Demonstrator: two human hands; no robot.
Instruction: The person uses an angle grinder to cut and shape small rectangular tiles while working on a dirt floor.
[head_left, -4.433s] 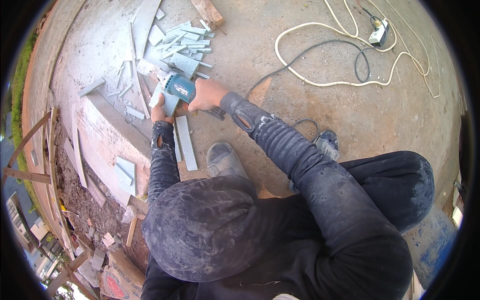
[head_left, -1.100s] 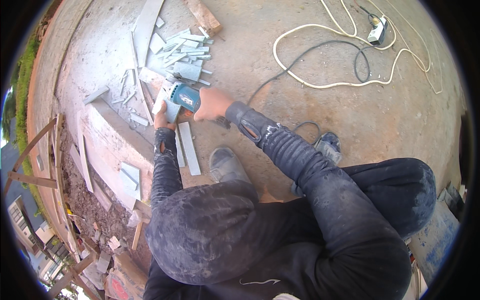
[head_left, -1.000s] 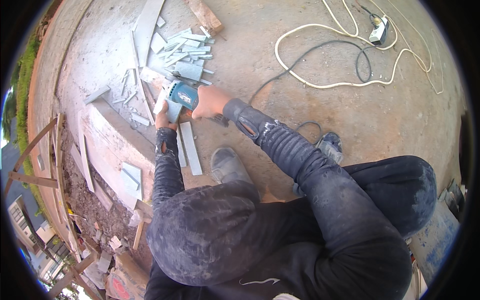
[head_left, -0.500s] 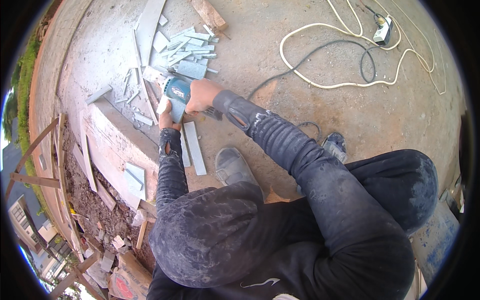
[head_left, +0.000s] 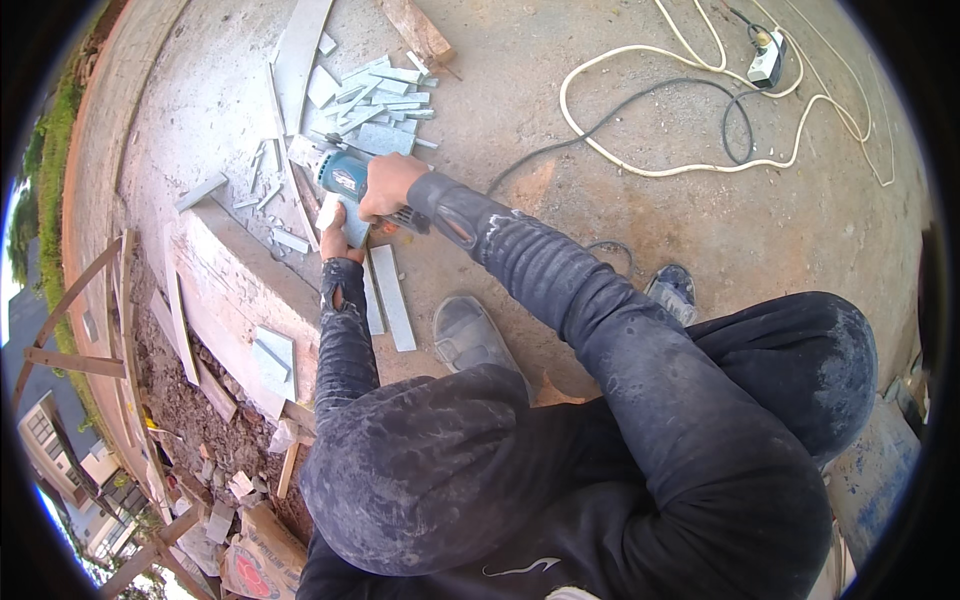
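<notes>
My right hand (head_left: 392, 186) is wrapped round a teal angle grinder (head_left: 343, 176), whose silver-grey head points to the upper left. Below it, my left hand (head_left: 340, 236) grips a small grey tile (head_left: 356, 226) from underneath, fingers curled at its left edge. The tool's head is over the tile's far side; where the disc meets the tile, if it does, I cannot make out. Just beyond the tool lies a pile of cut tile strips (head_left: 385, 95), with a wider tile piece (head_left: 385, 139) at its near side.
Two long tile strips (head_left: 393, 298) lie near my shoe (head_left: 470, 335). A concrete ledge (head_left: 245, 265) runs along the left, with tile offcuts (head_left: 273, 360) on it. A cream cable (head_left: 575, 100) and a dark cord (head_left: 620, 115) loop toward a white socket block (head_left: 767, 60).
My right hand and the grinder have shifted slightly left, and my right forearm has swung left and up with them. My left hand still holds the tile in nearly the same place.
</notes>
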